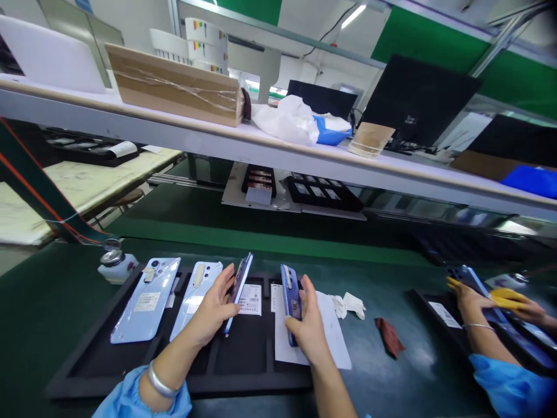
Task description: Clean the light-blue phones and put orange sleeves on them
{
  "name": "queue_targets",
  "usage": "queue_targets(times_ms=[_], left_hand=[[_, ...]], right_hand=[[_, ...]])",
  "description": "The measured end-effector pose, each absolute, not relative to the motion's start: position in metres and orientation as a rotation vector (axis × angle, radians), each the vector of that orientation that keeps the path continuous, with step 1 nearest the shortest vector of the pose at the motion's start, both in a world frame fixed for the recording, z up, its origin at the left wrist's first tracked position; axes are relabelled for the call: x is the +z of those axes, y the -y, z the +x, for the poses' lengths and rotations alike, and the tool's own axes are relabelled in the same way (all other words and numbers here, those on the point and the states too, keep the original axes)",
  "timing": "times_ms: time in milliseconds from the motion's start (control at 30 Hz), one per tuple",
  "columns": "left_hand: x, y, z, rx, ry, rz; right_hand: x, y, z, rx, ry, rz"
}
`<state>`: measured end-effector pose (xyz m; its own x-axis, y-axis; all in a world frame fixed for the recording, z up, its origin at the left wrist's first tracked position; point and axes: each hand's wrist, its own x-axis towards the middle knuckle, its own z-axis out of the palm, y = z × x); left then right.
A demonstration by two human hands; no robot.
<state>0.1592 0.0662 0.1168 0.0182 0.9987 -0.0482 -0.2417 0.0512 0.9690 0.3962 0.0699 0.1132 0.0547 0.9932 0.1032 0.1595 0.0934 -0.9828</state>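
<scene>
My left hand [213,310] grips a smartphone [239,285] by its edges, tilted up nearly on its side above the black foam tray [183,385]. In my right hand [310,325] is a blue smartphone [289,290], also held upright, its back with a pale strip partly showing. Two light blue phones lie face down at the tray's left: one phone [152,299] with a white label, and another phone [194,299] partly behind my left wrist. A printed label [251,299] rests in the tray between my hands. Beneath my right hand is a white paper sheet [333,337].
A pump bottle [116,264] stands behind the tray's left corner. Crumpled tissue [349,305] and a reddish-brown cloth [389,338] lie to the right. A co-worker's hands [472,305] handle a phone with a yellow cloth [511,299]. A shelf [278,155] crosses above the bench.
</scene>
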Motion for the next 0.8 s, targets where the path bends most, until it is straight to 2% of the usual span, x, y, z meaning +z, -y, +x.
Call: queue_targets(times_ms=[100, 233, 800], left_hand=[[0.121, -0.066, 0.155, 1.282, -1.019, 0.929], [0.121, -0.066, 0.153, 1.265, -1.000, 0.903], [0.117, -0.069, 0.149, 1.245, -1.051, 0.961]], right_hand=[[0.112, -0.071, 0.412, 1.219, 1.064, -1.145], [0.113, -0.071, 0.421, 1.306, 0.916, -1.052], [0.110, -0.074, 0.429, 1.296, 0.958, -0.984]])
